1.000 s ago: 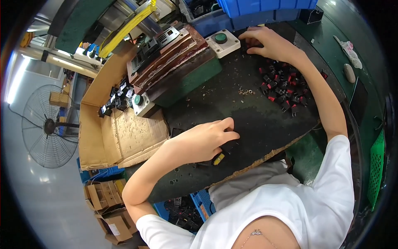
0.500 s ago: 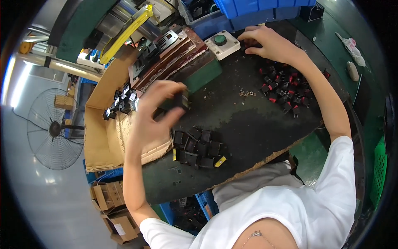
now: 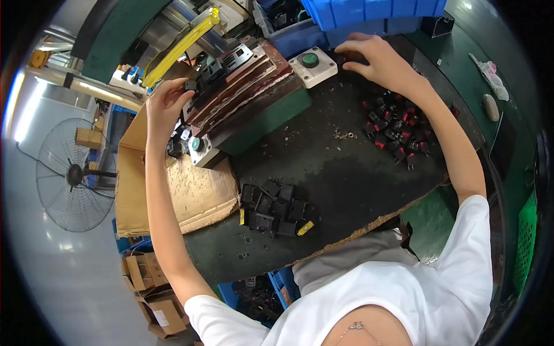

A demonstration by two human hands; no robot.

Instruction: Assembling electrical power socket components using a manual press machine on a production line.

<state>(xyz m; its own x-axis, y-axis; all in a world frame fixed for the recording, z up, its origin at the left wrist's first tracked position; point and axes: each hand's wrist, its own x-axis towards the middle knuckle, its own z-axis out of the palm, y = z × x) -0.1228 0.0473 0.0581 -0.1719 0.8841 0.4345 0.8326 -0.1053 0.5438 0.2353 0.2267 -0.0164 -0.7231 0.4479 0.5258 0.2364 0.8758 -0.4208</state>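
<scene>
My left hand (image 3: pixel 166 106) pinches a small black plastic part (image 3: pixel 190 86) between thumb and fingertips. It is at the left end of a brown block fixture (image 3: pixel 242 89) on a green base, close to the fixture's top. Black and silvery metal pieces (image 3: pixel 236 56) lie on that fixture. My right hand (image 3: pixel 378 62) is beside a white box with a green push button (image 3: pixel 310 60), its thumb and fingers curved and apart. The gap between them is dark, and I see no held thing there. A second green button (image 3: pixel 197 144) sits near my left forearm.
Black parts (image 3: pixel 274 207), two with yellow pieces, lie in the table's middle. A pile of black-and-red parts (image 3: pixel 398 128) is near my right forearm. A cardboard box (image 3: pixel 202 193) holds black pieces at left. Blue bins (image 3: pixel 369 17) stand behind; a yellow-wrapped bar (image 3: pixel 182 49) slants at upper left.
My left hand has moved up and left, from in front of the fixture to its left end, with the black part. My right hand stays by the button box, almost unmoved.
</scene>
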